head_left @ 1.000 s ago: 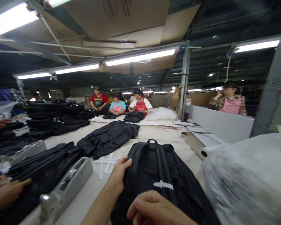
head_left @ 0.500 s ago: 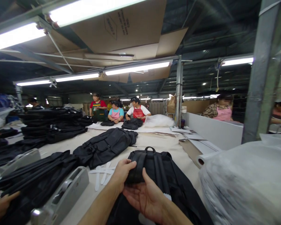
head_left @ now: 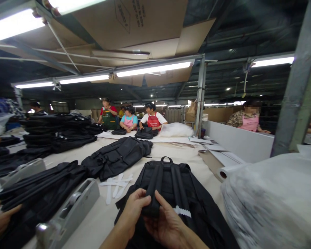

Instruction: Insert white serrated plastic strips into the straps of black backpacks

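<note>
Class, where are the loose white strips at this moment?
In the head view, the loose white strips lie left of centre on the table, between the grey device and the held black backpack.

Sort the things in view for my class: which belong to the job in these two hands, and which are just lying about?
In the job: left hand, right hand, the black strap they handle, its backpack, white band across the other strap; probably the loose white strips.

Apparently just lying about: black bag beyond those strips, white roll, plastic bundle at right.
</note>
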`<state>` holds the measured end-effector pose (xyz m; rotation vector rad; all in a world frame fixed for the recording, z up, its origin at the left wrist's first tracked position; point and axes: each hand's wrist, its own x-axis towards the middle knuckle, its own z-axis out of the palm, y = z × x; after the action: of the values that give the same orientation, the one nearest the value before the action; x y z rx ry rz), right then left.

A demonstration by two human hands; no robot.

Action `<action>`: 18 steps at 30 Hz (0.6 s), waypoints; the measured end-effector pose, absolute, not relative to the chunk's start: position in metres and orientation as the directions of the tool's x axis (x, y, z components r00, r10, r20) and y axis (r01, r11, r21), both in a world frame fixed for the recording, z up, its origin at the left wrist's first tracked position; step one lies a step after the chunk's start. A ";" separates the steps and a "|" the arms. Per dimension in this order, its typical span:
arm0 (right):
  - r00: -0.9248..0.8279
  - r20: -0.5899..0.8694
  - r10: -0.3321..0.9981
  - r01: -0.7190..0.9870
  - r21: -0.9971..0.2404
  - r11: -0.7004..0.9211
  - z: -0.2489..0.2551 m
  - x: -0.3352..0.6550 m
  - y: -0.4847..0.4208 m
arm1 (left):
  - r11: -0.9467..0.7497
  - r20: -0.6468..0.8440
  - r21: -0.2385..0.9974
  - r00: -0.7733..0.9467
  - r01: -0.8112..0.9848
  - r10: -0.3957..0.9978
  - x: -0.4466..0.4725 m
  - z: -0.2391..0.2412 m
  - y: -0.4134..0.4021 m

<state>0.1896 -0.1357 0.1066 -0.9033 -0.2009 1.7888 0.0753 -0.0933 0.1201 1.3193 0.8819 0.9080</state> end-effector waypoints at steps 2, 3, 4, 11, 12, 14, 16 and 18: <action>-0.057 -0.460 0.886 -0.765 -0.551 -0.335 0.105 0.190 -0.136 | 0.022 0.001 0.998 0.385 -0.056 0.923 0.078 0.118 -0.094; -0.013 -0.446 0.895 -0.772 -0.564 -0.293 0.103 0.191 -0.136 | 0.012 0.006 0.999 0.371 -0.045 0.929 0.079 0.116 -0.094; 0.018 -0.436 0.900 -0.775 -0.575 -0.263 0.102 0.191 -0.135 | -0.002 0.011 1.000 0.359 -0.023 0.933 0.081 0.113 -0.094; -0.093 -0.401 0.911 -0.696 -0.629 -0.347 0.082 0.203 -0.126 | 0.084 -0.126 0.989 0.388 0.123 0.913 0.076 0.093 -0.092; -0.107 -0.413 0.905 -0.671 -0.641 -0.372 0.081 0.205 -0.124 | 0.123 -0.160 0.986 0.400 0.116 0.903 0.074 0.092 -0.093; -0.099 -0.431 0.897 -0.618 -0.680 -0.395 0.080 0.208 -0.122 | 0.166 -0.183 0.983 0.426 0.077 0.886 0.072 0.092 -0.095; -0.110 -0.435 0.894 -0.580 -0.702 -0.413 0.079 0.212 -0.120 | 0.194 -0.188 0.980 0.449 0.033 0.874 0.071 0.092 -0.096; -0.216 -0.404 0.889 -0.580 -0.679 -0.450 0.074 0.214 -0.116 | 0.245 -0.214 0.969 0.469 -0.006 0.857 0.072 0.090 -0.094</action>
<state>0.2144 -0.1161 0.0737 -0.9584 -0.4767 1.8362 0.0722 -0.0940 0.0896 1.1806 0.9099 0.7158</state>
